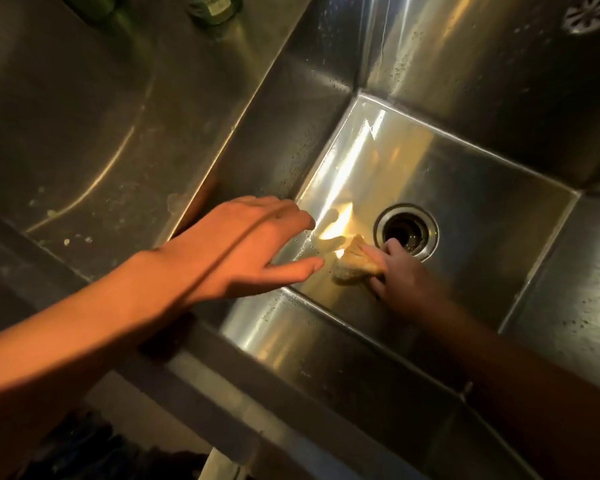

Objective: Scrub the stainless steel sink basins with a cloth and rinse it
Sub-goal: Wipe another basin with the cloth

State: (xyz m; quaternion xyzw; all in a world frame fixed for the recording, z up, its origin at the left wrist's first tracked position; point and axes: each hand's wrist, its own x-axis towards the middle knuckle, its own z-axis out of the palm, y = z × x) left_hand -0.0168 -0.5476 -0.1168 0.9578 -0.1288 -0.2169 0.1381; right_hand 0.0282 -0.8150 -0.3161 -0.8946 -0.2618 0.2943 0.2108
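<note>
A deep stainless steel sink basin point(471, 188) fills the right of the head view, with a round drain point(406, 231) in its floor. My right hand point(400, 277) is down on the basin floor just left of the drain, gripping a crumpled yellowish cloth point(355, 261) against the steel. My left hand point(253, 249) hovers over the basin's left edge with fingers straight and spread, holding nothing. Water droplets speckle the basin walls.
A steel drainboard point(84, 140) with bits of residue lies to the left of the basin. Green bottles point(213, 8) stand at the top edge. A perforated overflow fitting point(587, 13) sits on the far wall at top right.
</note>
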